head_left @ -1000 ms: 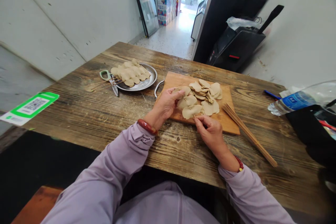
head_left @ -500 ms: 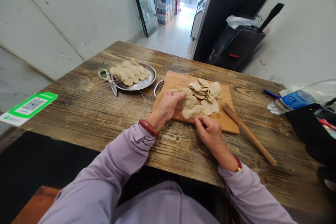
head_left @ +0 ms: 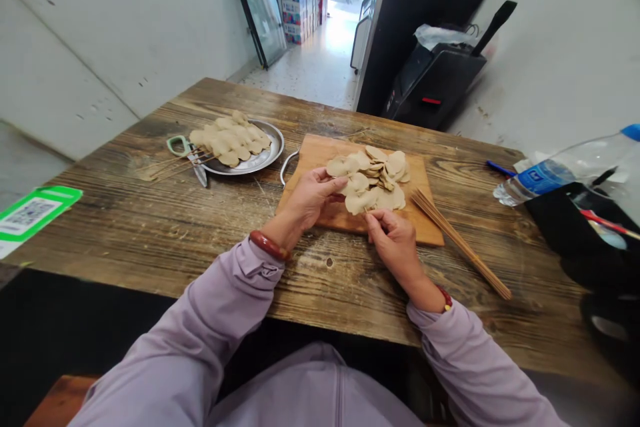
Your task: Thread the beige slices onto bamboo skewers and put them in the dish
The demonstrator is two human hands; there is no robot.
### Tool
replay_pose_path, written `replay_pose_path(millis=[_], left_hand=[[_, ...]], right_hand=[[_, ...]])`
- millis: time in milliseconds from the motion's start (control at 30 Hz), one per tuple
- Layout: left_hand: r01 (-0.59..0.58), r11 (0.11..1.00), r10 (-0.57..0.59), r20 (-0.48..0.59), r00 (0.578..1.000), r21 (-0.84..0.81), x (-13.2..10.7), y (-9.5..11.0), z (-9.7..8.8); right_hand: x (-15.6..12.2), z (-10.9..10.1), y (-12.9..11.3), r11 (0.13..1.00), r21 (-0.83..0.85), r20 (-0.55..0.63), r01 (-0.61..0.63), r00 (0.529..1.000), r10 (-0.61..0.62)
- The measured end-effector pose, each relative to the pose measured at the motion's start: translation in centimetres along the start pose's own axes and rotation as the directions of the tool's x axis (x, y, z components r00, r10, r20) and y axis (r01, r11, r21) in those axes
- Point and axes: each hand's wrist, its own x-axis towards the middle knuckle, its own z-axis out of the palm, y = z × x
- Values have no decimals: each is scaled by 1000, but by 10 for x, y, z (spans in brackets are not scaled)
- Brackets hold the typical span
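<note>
Over the flat brown wooden board (head_left: pixel 317 147), the left hand (head_left: pixel 307 199) pinches thin, round, tan food slices (head_left: pixel 358 201) that look soft and may tear, while the right hand (head_left: pixel 394 238) pinches their thin wooden stick (head_left: pixel 367 211), likely the best hold.

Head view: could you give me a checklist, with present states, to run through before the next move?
1. Right hand grips the skewer below the held slices: ok.
2. Left hand touches the held slices: cannot tell.
3. Far end of the skewer visible: not ok.
4. Loose slices on the cutting board: ok, heaped.
5. Spare sticks near the right hand: ok, bundled.
6. Green-handled tool away from both hands: ok, beside the metal plate.
</note>
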Motion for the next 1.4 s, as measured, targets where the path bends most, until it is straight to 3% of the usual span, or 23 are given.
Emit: replay_pose_path(millis=[167, 300, 600, 800, 1033, 1400], left_hand=[[-45, 999, 47, -51, 998, 24, -2, 1, 4], [-10, 1000, 8, -41, 999, -30, -1, 0, 5], [157, 985, -148, 126, 981, -64, -11, -18, 15], [95, 994, -91, 78, 993, -48, -13, -20, 19], [6, 999, -8, -38, 999, -47, -5, -5, 11], [-48, 998, 45, -76, 996, -34, -5, -3, 14]], right_hand=[[-1, 0, 0, 991, -104, -32, 85, 996, -88], [1, -1, 1, 990, -114, -63, 80, 994, -87], [4, 2, -1, 994, -61, -91, 88, 991, -93], [4, 3, -2, 995, -40, -56, 88, 994, -90], [4, 3, -2, 991, -27, -22, 128, 992, -128], [3, 3, -2, 992, -9, 42, 125, 991, -124]])
